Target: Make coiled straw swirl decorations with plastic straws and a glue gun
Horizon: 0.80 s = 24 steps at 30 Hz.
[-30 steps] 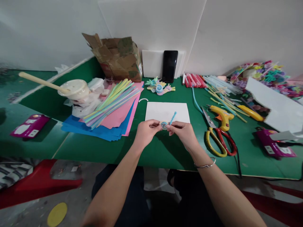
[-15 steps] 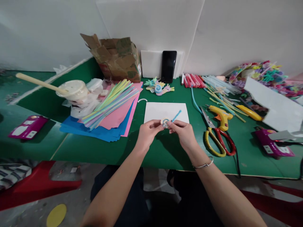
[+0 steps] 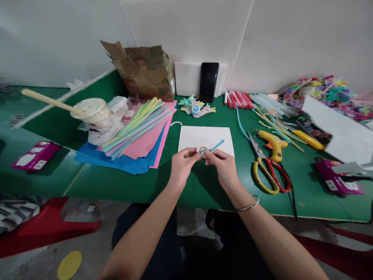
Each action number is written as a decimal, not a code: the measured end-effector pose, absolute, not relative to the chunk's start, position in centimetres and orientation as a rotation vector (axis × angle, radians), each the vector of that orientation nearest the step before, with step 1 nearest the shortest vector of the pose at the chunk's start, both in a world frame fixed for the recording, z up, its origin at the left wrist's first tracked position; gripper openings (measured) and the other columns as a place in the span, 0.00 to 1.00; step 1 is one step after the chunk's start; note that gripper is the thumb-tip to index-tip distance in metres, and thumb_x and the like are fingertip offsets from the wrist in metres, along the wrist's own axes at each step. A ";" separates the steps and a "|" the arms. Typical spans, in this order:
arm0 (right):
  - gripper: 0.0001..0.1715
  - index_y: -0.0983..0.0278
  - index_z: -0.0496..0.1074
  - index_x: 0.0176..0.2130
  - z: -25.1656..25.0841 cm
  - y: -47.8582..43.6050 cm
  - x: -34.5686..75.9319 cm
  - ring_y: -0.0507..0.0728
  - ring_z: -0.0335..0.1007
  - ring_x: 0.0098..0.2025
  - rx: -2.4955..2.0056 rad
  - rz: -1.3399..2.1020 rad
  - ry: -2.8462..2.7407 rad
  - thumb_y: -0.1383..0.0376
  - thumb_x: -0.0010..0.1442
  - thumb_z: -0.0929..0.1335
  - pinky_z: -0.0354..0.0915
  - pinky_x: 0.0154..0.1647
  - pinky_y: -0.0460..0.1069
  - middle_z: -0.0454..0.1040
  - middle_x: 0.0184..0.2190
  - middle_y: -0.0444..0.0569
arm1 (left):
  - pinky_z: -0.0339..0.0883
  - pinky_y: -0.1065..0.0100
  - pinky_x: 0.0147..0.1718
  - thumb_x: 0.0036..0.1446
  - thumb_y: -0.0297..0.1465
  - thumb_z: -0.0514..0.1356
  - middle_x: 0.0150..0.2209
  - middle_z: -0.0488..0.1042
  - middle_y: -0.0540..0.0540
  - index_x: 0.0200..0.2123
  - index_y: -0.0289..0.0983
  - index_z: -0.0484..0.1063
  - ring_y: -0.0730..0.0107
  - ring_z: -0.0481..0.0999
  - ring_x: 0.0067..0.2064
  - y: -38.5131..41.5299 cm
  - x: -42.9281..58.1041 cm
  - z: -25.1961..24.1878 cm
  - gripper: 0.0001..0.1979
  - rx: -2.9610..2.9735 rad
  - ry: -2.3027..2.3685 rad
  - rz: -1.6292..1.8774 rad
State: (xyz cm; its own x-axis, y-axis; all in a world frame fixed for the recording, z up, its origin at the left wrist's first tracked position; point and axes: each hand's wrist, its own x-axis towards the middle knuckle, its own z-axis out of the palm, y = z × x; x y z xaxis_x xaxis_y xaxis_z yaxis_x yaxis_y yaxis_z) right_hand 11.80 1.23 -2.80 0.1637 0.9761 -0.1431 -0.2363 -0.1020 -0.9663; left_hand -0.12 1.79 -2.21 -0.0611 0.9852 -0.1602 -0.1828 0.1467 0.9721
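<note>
Between both hands, over the near edge of a white sheet [image 3: 205, 136], is a small coiled pipe cleaner [image 3: 201, 149] in cream and blue. My left hand [image 3: 184, 160] is closed, its thumb and fingers pinching the coil's left side. My right hand [image 3: 223, 164] pinches the coil's right side, also closed. A blue fuzzy end [image 3: 217, 145] of the pipe cleaner sticks out up and to the right past my right fingers. Fingertips hide part of the coil. Beyond the sheet lies a cluster of pastel pipe cleaner shapes [image 3: 196, 107] with a blue spiral.
Scissors [image 3: 266, 167] and a yellow glue gun [image 3: 272, 144] lie on the right. Pastel pipe cleaners [image 3: 136, 126] rest on coloured sheets at left, beside a lidded tub [image 3: 90, 111]. A phone [image 3: 209, 82] leans at the back near a cardboard box [image 3: 148, 72].
The coil has tilted slightly in my fingers, and the blue end leans lower to the right. My right wrist has dropped a little. Both hands keep their pinch.
</note>
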 end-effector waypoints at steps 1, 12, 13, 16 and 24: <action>0.12 0.62 0.74 0.20 -2.8 1.2 11.7 0.50 0.66 0.23 -1.207 1.262 -0.836 0.56 0.40 0.74 0.67 0.26 0.48 0.72 0.19 0.42 | 0.70 0.63 0.40 0.41 0.33 0.67 0.31 0.79 0.45 0.29 0.35 0.77 0.63 0.78 0.37 1.8 -0.1 -2.3 0.09 0.938 1.206 1.228; 0.12 0.63 0.75 0.20 -2.9 1.3 11.7 0.49 0.67 0.22 -1.187 1.309 -0.813 0.57 0.40 0.75 0.68 0.26 0.46 0.73 0.20 0.43 | 0.72 0.64 0.36 0.41 0.32 0.66 0.26 0.78 0.47 0.25 0.36 0.77 0.63 0.78 0.32 2.1 -0.4 -2.1 0.06 1.014 1.281 1.201; 0.12 0.63 0.75 0.20 -2.9 1.3 11.7 0.49 0.67 0.22 -1.187 1.313 -0.807 0.57 0.40 0.75 0.68 0.26 0.46 0.73 0.19 0.43 | 0.72 0.65 0.35 0.41 0.32 0.66 0.26 0.78 0.47 0.25 0.36 0.77 0.63 0.78 0.32 2.1 -0.4 -2.0 0.06 1.018 1.282 1.200; 0.13 0.63 0.75 0.20 -2.8 1.3 11.8 0.49 0.67 0.22 -1.186 1.321 -0.795 0.57 0.39 0.75 0.69 0.25 0.46 0.73 0.19 0.43 | 0.72 0.65 0.34 0.41 0.32 0.66 0.26 0.78 0.47 0.25 0.36 0.77 0.63 0.78 0.31 2.2 -0.4 -2.0 0.06 1.031 1.288 1.201; 0.15 0.65 0.74 0.21 -2.9 1.1 11.5 0.48 0.66 0.24 -1.188 1.370 -0.819 0.56 0.40 0.75 0.69 0.25 0.45 0.72 0.22 0.42 | 0.71 0.68 0.34 0.42 0.31 0.65 0.27 0.79 0.48 0.25 0.36 0.77 0.64 0.79 0.32 2.3 -0.6 -2.0 0.05 1.060 1.309 1.208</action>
State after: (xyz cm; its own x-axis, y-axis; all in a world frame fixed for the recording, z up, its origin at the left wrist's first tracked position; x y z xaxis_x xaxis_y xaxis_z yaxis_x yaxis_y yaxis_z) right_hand 11.53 1.12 -2.88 0.0950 0.9747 -0.2022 -0.2837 -0.1682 -0.9440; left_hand -0.57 2.32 -1.97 -0.0939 0.9892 -0.1125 -0.0327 0.1098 0.9934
